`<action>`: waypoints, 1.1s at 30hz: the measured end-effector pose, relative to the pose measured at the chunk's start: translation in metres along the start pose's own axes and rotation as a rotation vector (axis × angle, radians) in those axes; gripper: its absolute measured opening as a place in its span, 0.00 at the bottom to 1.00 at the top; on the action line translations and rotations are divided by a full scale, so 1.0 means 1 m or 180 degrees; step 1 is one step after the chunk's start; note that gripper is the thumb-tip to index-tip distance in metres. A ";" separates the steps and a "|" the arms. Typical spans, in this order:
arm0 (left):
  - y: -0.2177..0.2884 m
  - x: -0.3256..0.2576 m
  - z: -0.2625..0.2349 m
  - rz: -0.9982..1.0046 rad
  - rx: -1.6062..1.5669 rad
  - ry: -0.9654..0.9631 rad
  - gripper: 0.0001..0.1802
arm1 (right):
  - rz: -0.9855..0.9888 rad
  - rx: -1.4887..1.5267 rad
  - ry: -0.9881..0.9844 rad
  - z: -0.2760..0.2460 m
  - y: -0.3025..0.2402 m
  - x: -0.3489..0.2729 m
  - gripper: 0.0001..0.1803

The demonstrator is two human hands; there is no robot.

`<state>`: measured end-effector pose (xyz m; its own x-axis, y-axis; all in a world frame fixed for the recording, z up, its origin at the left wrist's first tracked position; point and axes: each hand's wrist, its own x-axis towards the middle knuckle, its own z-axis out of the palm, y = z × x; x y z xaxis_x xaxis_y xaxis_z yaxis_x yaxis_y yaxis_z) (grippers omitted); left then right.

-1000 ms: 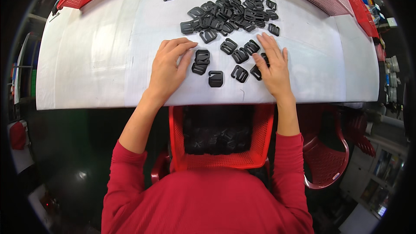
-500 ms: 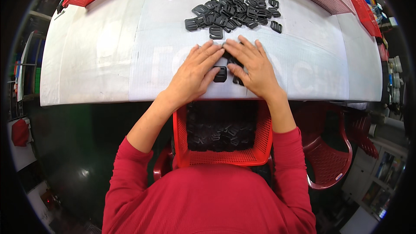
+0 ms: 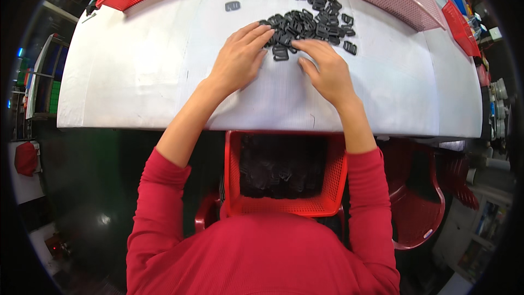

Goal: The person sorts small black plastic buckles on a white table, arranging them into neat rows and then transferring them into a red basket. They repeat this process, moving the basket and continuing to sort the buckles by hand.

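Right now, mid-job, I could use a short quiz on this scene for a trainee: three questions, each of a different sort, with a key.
1. Multiple choice: which of these is the right hand nearest to?
A) the pink basket
B) the pile of black buckles
C) a chair

2. True or false: the lone buckle lies apart from the pile, to its left.

3. Fill in the colour: between the person's torso and the near edge of the white table is a ____ basket.

Key: 1. B; 2. True; 3. red.
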<state>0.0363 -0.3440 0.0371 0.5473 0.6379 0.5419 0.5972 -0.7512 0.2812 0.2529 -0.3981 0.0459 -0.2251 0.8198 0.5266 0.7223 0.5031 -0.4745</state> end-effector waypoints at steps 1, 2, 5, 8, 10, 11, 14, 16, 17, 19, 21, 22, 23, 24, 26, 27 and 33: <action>-0.006 0.006 0.010 0.0110 0.0318 0.0136 0.18 | -0.0221 -0.0286 0.0137 0.012 0.011 0.011 0.16; -0.007 0.007 0.020 0.0165 0.0426 0.0091 0.18 | -0.0168 -0.0628 -0.0068 0.021 0.022 0.013 0.19; -0.007 -0.003 0.024 0.0225 0.0621 -0.0058 0.16 | -0.0378 -0.1181 -0.0056 0.034 0.018 0.010 0.16; 0.010 -0.021 0.013 0.0286 0.0469 -0.0201 0.15 | -0.0251 -0.1055 -0.0047 0.030 0.006 -0.011 0.12; 0.028 -0.028 -0.004 -0.0340 -0.0282 -0.0493 0.14 | 0.0203 -0.0762 -0.0067 0.017 -0.011 -0.024 0.11; 0.035 -0.032 -0.008 -0.0639 -0.0655 -0.0620 0.14 | 0.0766 -0.0100 -0.0298 0.008 -0.014 -0.031 0.10; 0.047 -0.037 -0.031 -0.1876 -0.1860 -0.1171 0.13 | 0.2319 0.1507 -0.0878 -0.020 -0.017 -0.040 0.09; 0.046 -0.034 -0.038 -0.2028 -0.1681 -0.1304 0.14 | 0.1645 0.0238 -0.0795 -0.029 -0.018 -0.029 0.09; 0.039 -0.035 -0.035 -0.1696 -0.1104 -0.1187 0.14 | 0.1287 -0.0380 -0.0750 -0.028 -0.015 -0.023 0.09; 0.028 -0.029 -0.025 -0.1041 -0.0285 -0.0703 0.15 | 0.0703 -0.0497 -0.0301 -0.016 0.002 -0.012 0.09; 0.019 -0.018 -0.007 -0.0435 0.0214 -0.0002 0.16 | 0.0077 -0.0499 0.0230 0.004 0.017 0.000 0.08; 0.018 -0.015 0.000 -0.0384 0.0299 0.0006 0.15 | -0.0077 -0.0779 0.0281 0.013 0.015 0.004 0.08; 0.016 -0.012 0.005 -0.0310 0.0333 -0.0091 0.14 | -0.0066 -0.0765 0.0114 0.016 0.011 0.005 0.08; 0.014 -0.011 0.008 -0.0252 0.0380 -0.0191 0.14 | -0.0066 -0.0736 -0.0058 0.019 0.005 0.007 0.09; 0.007 -0.011 0.010 -0.0116 0.0405 -0.0185 0.11 | -0.0002 -0.0721 -0.0256 0.023 -0.005 0.020 0.12; 0.007 -0.013 0.009 -0.0244 0.0313 -0.0223 0.11 | -0.0110 -0.0645 -0.0145 0.031 -0.003 0.025 0.12; 0.022 -0.011 -0.010 -0.1286 -0.0413 -0.0661 0.14 | -0.0587 -0.1029 -0.0009 0.048 0.021 0.033 0.17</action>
<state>0.0377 -0.3693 0.0450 0.3997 0.8940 0.2026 0.7155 -0.4424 0.5407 0.2288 -0.3470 0.0196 -0.3722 0.7244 0.5803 0.8385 0.5305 -0.1243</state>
